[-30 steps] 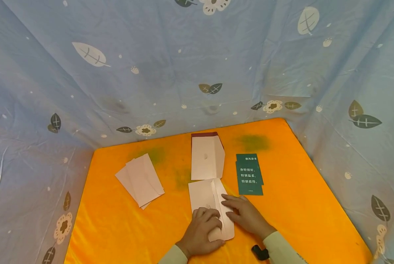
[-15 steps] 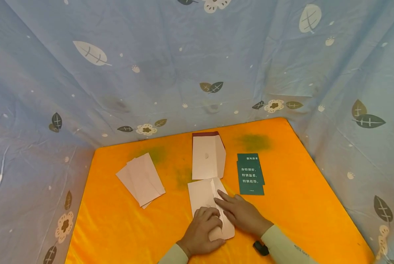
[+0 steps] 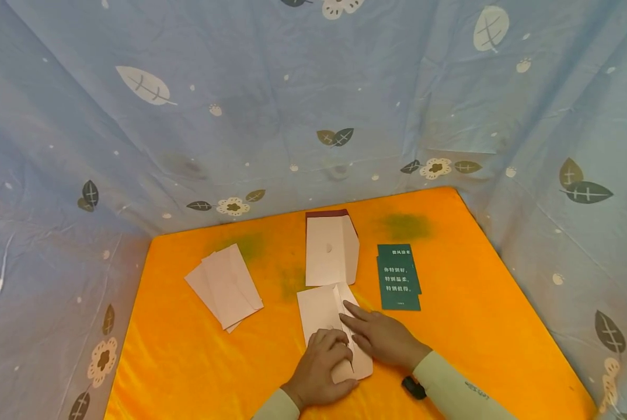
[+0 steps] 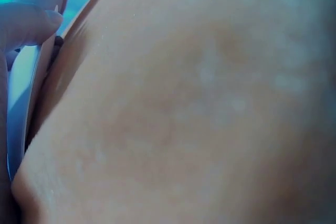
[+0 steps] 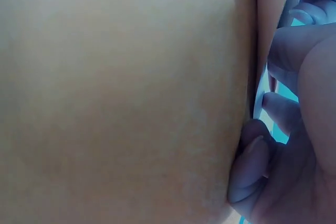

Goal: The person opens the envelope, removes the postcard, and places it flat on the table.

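A pale pink envelope (image 3: 313, 309) lies with its flap opened to the right at the near middle of the table. My left hand (image 3: 321, 367) holds its lower part, fingers bent over the paper and thumb at the near edge. Fairly straight fingers of my right hand (image 3: 384, 338) rest on the flap along its fold line. Blurred skin fills most of both wrist views; a strip of the envelope (image 4: 21, 87) shows at the left wrist view's edge, and fingers (image 5: 283, 111) touch paper in the right wrist view. What lies under the palms is hidden.
Just beyond lies another open-flapped envelope (image 3: 324, 251) with a dark red edge (image 3: 326, 213) showing behind it. Pink envelopes (image 3: 232, 286) overlap at left. Green printed cards (image 3: 397, 277) overlap at right. A black object (image 3: 413, 387) is by the right sleeve. Patterned curtains (image 3: 271, 105) surround the orange tabletop (image 3: 187, 367).
My right hand has slid left over the flap to the fold line, its fingers now nearer the left hand. The left hand has barely moved, and the other papers stay put.
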A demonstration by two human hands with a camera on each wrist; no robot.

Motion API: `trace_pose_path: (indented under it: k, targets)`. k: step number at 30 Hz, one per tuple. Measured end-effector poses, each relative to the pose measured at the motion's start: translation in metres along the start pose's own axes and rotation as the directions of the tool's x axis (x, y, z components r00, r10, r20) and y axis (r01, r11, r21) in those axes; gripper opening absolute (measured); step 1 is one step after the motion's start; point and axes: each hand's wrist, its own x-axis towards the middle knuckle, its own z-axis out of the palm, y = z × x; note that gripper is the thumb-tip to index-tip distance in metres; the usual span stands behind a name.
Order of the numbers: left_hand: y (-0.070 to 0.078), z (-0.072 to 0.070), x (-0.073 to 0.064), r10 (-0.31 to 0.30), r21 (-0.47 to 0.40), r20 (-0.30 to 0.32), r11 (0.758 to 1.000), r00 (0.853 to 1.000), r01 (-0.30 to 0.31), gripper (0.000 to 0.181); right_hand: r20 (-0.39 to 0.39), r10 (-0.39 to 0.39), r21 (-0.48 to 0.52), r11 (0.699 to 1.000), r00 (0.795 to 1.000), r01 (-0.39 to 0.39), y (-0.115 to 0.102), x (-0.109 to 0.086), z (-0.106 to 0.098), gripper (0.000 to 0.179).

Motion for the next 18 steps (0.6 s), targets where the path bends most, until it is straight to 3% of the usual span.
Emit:
trace_pose_path:
  k: [10,18]
  targets:
    - [-0.0004,-0.0002,-0.0004,0.029,0.022,-0.022,0.999,0.999,-0.028,0.035,0.006,-0.02,0.019,1.0,1.0,0.02,0.0014,0.0011,-0.0011,0.049]
    - [-0.0014,0.0013,-0.0018,0.035,0.035,-0.021,0.999,0.999,-0.034,0.036,0.039,-0.023,-0.037,0.999,0.999,0.024,-0.0043,0.0021,-0.0017,0.047]
